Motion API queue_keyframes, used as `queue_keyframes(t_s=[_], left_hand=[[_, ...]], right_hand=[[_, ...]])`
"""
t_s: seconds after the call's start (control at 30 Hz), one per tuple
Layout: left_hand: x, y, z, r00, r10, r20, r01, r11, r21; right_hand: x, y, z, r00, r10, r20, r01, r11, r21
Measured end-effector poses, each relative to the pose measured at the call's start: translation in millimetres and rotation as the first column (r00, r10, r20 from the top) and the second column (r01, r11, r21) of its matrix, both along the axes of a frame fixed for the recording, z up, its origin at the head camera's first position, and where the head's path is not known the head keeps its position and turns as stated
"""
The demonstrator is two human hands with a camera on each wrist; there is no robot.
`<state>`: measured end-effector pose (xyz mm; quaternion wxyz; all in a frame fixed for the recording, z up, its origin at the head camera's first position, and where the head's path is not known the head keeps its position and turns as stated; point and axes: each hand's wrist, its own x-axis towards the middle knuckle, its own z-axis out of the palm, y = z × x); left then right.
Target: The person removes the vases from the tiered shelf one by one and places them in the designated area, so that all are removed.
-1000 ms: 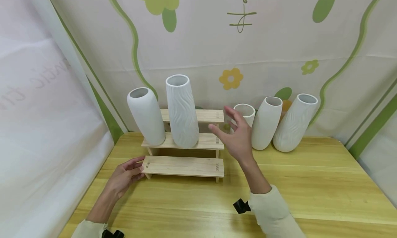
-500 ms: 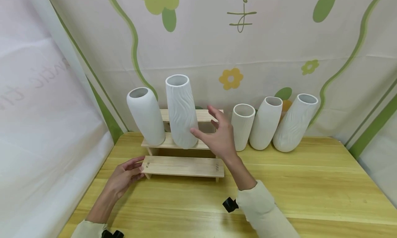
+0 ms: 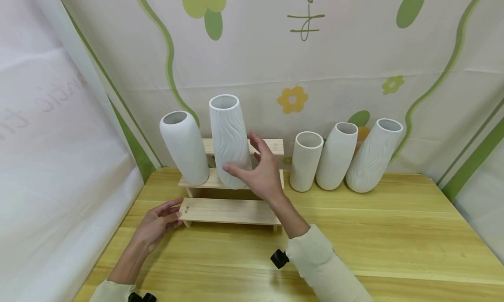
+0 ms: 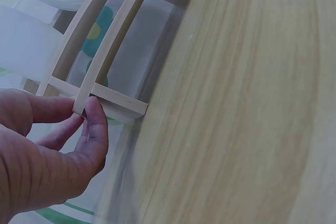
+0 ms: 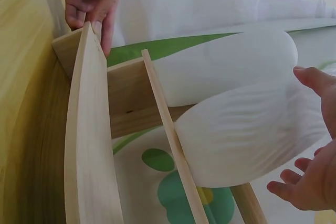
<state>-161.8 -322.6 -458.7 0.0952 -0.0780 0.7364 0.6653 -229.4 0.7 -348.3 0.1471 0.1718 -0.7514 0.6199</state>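
Left hand pinches a tiered pale-wood shelf bearing two tall white ceramic vases; right hand, spread, flanks one; three unshelved vases stand at three o'clock.

Head view: worn high, facing forward and down, farthest back, taking in stand, vases and desk. Left wrist view: close, low, rolled sideways, facing stand's left end. Right wrist view: close, rolled sideways, facing left across stand. Shared by both wrist views: left fingers and part of stand.
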Motion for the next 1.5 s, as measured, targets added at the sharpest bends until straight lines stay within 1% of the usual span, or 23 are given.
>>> queue_keyframes(t_s=[0.13, 0.23, 0.33, 0.53, 0.7, 0.87, 0.97, 1.17, 1.2, 1.37, 1.5], left_hand=[[0.5, 0.2, 1.0, 1.0, -0.004, -0.003, 0.004, 1.0, -0.001], [0.6, 0.7, 1.6, 1.0, -0.004, -0.004, 0.004, 1.0, -0.004], [0.5, 1.3, 2.0, 1.0, -0.006, -0.005, 0.006, 1.0, -0.006], [0.4, 2.2, 2.6, 1.0, 0.002, -0.007, -0.002, 1.0, -0.002], [0.1, 2.1, 1.7, 1.0, -0.002, -0.01, 0.002, 1.0, 0.004], [0.0, 1.0, 1.1, 1.0, 0.0, -0.012, 0.0, 1.0, 0.003], [0.0, 1.0, 0.3, 1.0, -0.009, -0.015, 0.009, 1.0, 0.002], [0.3, 1.5, -0.1, 1.0, -0.008, -0.015, 0.008, 1.0, 0.008], [0.2, 1.5, -0.3, 1.0, 0.0, -0.012, 0.0, 1.0, 0.011], [-0.2, -0.1, -0.7, 1.0, -0.004, -0.011, 0.004, 1.0, 0.011], [0.2, -1.0, -1.1, 1.0, -0.005, -0.012, 0.005, 1.0, 0.013]], right_hand=[[-1.9, -8.1, -2.0, 1.0, 0.01, -0.012, -0.01, 1.0, -0.012], [-1.9, -11.8, -5.1, 1.0, 0.014, -0.002, -0.014, 1.0, -0.025], [-0.9, -13.1, -8.7, 1.0, 0.001, 0.013, 0.0, 1.0, -0.028], [-0.1, -13.1, -13.6, 1.0, -0.014, 0.008, 0.015, 1.0, -0.025], [1.5, -12.6, -16.4, 0.999, -0.025, 0.021, 0.025, 1.0, -0.01], [3.8, -12.4, -16.5, 0.999, -0.046, 0.018, 0.046, 0.999, -0.009], [6.1, -12.1, -15.6, 0.997, -0.074, 0.007, 0.074, 0.997, -0.026], [11.6, -10.1, -14.8, 0.992, -0.129, 0.003, 0.129, 0.989, -0.069], [12.7, -9.2, -14.7, 0.991, -0.136, 0.005, 0.136, 0.988, -0.075], [17.0, -2.5, -14.2, 0.99, -0.144, 0.001, 0.144, 0.985, -0.098], [20.7, 3.2, -14.1, 0.989, -0.15, -0.001, 0.149, 0.985, -0.086]])
